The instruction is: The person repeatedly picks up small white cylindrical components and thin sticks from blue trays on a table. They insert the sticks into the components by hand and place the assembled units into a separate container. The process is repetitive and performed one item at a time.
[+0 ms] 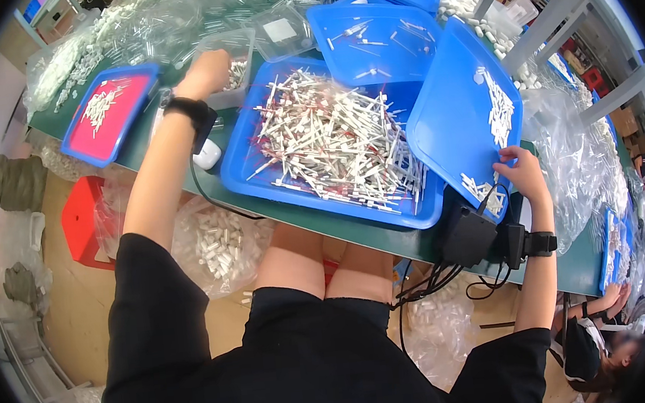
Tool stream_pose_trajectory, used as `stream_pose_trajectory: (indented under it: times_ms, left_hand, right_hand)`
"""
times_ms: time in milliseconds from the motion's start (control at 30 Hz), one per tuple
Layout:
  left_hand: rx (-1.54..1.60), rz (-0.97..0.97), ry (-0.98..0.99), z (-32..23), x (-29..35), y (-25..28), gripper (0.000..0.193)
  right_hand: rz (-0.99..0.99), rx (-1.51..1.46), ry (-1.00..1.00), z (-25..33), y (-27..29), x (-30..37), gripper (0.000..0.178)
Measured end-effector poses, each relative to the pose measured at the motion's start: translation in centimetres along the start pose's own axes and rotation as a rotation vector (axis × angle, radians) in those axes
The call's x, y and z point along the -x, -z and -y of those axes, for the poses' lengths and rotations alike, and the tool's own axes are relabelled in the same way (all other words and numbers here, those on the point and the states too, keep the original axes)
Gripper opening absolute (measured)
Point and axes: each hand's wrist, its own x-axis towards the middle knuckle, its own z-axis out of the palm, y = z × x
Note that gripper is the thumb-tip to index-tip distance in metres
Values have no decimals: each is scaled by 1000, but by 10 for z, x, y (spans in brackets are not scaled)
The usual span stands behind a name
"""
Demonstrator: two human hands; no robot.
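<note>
Left hand [206,73] stretched far forward, sunk into a clear shallow plastic tub [234,67] of small white pieces; fingers hidden behind the knuckles, so grip not readable. Right hand [521,172] curled on the near edge of a tilted blue plastic tray [453,113], fingers pinched narrow on its rim, apparently tipping it so that the short white plastic caps [500,113] slide down toward the lower corner. Between both arms, flat on the green tabletop [356,233], a large blue rectangular tray [255,177] heaped with thin white stick-like parts with reddish tips [333,143], set centrally within easy reach of either hand. Further blue trays [373,40] stacked behind, nearly bare. Off to the left, a blue-rimmed tray with a red floor [112,116] and a small white cluster. Clear plastic bags [161,20] of tubes piled along the far edge; another bag [219,245] hanging below the table. Black wristband devices on both wrists, cables trailing under the right.
</note>
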Motion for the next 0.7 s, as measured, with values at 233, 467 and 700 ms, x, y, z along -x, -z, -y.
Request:
stream_pose_trajectory:
  times_ms: [233, 467, 700]
  left_hand:
    - [-235, -38, 149, -21, 23, 18, 21]
    - [-319, -111, 154, -4, 22, 18, 17]
    - [-69, -430, 11, -14, 53, 47, 17]
  right_hand:
    - [-17, 58, 58, 6, -10, -5, 25]
    - [-67, 131, 51, 1, -16, -8, 16]
    - [-135, 245, -85, 25, 1, 9, 20]
